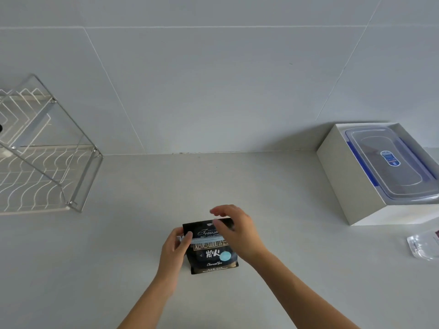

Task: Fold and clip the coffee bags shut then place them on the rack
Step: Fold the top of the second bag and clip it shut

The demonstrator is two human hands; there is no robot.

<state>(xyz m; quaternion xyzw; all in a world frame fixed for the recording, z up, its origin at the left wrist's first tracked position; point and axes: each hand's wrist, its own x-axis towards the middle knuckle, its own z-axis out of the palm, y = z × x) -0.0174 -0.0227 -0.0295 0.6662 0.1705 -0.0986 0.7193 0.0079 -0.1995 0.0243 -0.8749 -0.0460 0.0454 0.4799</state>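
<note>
A black coffee bag (213,257) with gold and white lettering lies flat on the grey counter, low in the middle. A pale blue bar clip (206,240) runs across its upper part. My left hand (174,251) pinches the clip's left end at the bag's left edge. My right hand (237,230) hovers over the bag's upper right corner with fingers spread and slightly bent; whether it touches the bag is unclear. The metal wire rack (78,186) stands at the far left against the wall.
A white box (342,176) at the right holds a clear plastic container with a blue-edged lid (392,162). A crumpled clear plastic wrapper (422,245) lies in front of it at the right edge. A tiled wall rises behind the counter.
</note>
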